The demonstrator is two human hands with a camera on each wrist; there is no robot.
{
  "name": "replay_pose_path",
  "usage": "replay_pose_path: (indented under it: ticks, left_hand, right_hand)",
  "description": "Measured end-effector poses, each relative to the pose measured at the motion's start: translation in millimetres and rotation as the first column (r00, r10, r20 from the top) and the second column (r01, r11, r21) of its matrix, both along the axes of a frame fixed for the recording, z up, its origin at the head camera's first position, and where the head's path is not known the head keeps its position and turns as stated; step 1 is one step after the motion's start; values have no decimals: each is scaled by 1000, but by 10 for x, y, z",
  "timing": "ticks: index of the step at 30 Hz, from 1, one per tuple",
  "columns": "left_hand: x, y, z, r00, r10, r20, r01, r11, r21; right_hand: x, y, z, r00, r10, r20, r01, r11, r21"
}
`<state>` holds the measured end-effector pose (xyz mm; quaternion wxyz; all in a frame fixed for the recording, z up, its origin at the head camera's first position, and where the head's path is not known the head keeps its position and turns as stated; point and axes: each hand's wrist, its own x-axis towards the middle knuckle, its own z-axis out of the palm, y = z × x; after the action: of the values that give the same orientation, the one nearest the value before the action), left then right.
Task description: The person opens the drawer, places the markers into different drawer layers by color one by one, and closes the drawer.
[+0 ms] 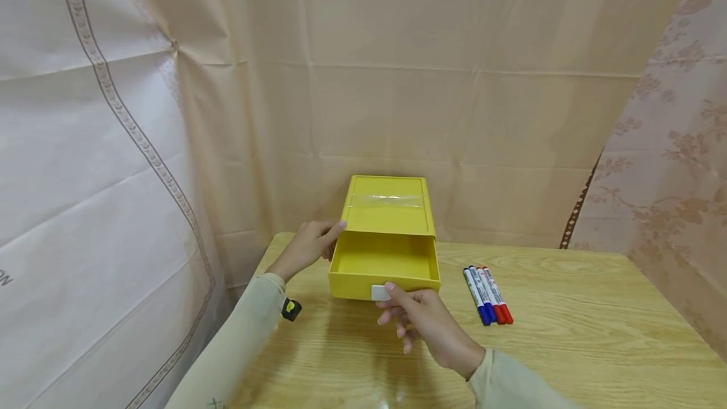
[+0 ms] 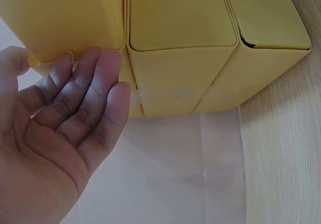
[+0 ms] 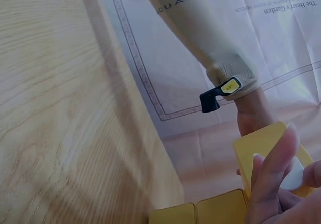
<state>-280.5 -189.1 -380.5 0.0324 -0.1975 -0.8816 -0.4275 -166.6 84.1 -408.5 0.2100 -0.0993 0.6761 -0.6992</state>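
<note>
A yellow plastic drawer cabinet (image 1: 386,216) stands at the back of the table, a strip of clear tape across its top. Its top drawer (image 1: 348,286) is pulled out toward me, and the bare inside shows. My right hand (image 1: 431,327) pinches the white handle (image 1: 378,293) on the drawer front, its other fingers hanging below. At the cabinet's left side, my left hand (image 1: 307,246) holds the front upper corner, thumb on the top edge and fingers along the side wall. The left wrist view shows the stacked drawers of the cabinet (image 2: 180,20) beside that hand.
Several markers (image 1: 487,295) with blue and red caps lie side by side on the wooden table (image 1: 568,308), right of the cabinet. A beige cloth (image 1: 392,81) hangs close behind the cabinet, and a pale cloth (image 1: 102,207) hangs along the left.
</note>
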Motion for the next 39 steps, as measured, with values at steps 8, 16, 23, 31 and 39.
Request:
replay_pose_path:
  ticks: [8, 16, 23, 31, 39]
  left_hand:
    - [10, -9, 19, 1000, -1, 4, 1, 1000, -3]
    - [0, -18, 5, 1000, -6, 10, 6, 1000, -12]
    - [-5, -25, -7, 999, -16, 38, 16, 1000, 8]
    - [-2, -35, 9, 999, -35, 33, 34, 999, 14]
    - [8, -23, 16, 999, -29, 34, 28, 1000, 7]
  right_hand:
    - [-22, -17, 24, 1000, -21, 22, 21, 1000, -9]
    - [-81, -16, 27, 998, -40, 44, 40, 999, -13]
    - [-154, -10, 23, 999, -40, 31, 41, 999, -31]
    - [-247, -5, 19, 998, -53, 19, 53, 998, -43]
    - [-319, -16, 0, 996, -82, 25, 83, 995, -49]
